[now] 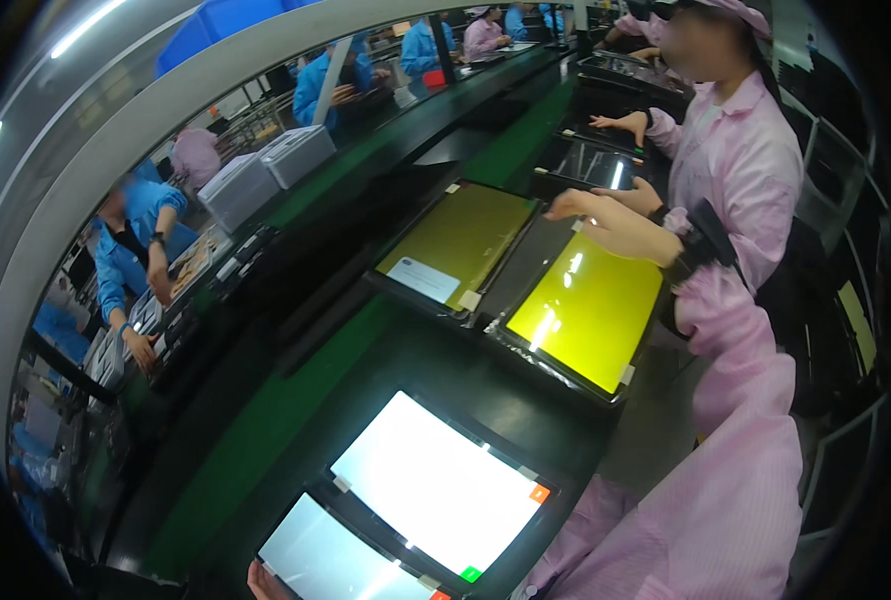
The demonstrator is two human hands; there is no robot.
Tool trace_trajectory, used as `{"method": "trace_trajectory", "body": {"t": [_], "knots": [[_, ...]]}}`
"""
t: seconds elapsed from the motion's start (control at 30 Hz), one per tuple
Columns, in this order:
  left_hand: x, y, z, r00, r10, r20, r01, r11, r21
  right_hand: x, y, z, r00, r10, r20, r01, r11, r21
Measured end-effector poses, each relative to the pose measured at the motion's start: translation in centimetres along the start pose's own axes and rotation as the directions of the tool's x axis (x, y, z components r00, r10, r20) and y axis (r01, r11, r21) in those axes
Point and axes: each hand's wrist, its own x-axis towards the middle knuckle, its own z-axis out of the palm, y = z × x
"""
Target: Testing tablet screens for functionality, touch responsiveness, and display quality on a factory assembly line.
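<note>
Four flat rectangular display panels in black frames are laid face up in a slanting row along the dark green conveyor belt (266, 440), apparently so that each surface can be seen and reached from the near side without being lifted. The bright yellow-filmed panel (591, 310) is set just beside the duller olive-yellow panel with a white label (461, 240), their corners almost touching. Nearer the lower edge, the large white-lit panel (436, 495) and the second white-lit panel (331, 560) are placed side by side. The right hand (614, 222) is stretched out from a pink sleeve with a dark wrist strap over the far edge of the bright yellow-filmed panel; its fingers are extended and loosely spread, and nothing is seen to be gripped in it, so the panel appears to be touched or steadied at its rim rather than picked up. Only a sliver of the left hand (263, 582) is shown at the bottom edge, against the corner of the second white-lit panel; whether it is open or closed cannot be told. Just behind the right hand, a co-worker's hand (638, 198) in a pink smock is held over a dark glossy panel (591, 165). Two pale grey lidded boxes (266, 170) are kept on the far side of the belt, well apart from the panels.
</note>
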Motion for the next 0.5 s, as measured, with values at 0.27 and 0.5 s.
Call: {"method": "trace_trajectory", "body": {"t": [0.27, 0.5], "knots": [[0.5, -0.5, -0.6, 0.996, -0.044, 0.072, 0.051, 0.994, -0.100, -14.2, 3.0, -1.9, 0.925, 0.221, -0.308, -0.242, 0.970, -0.032], [0.8, -1.5, -2.0, 0.999, -0.028, 0.042, 0.033, 0.991, -0.130, -15.3, 4.0, -0.9, 0.915, 0.298, -0.271, -0.344, 0.929, -0.138]]}}
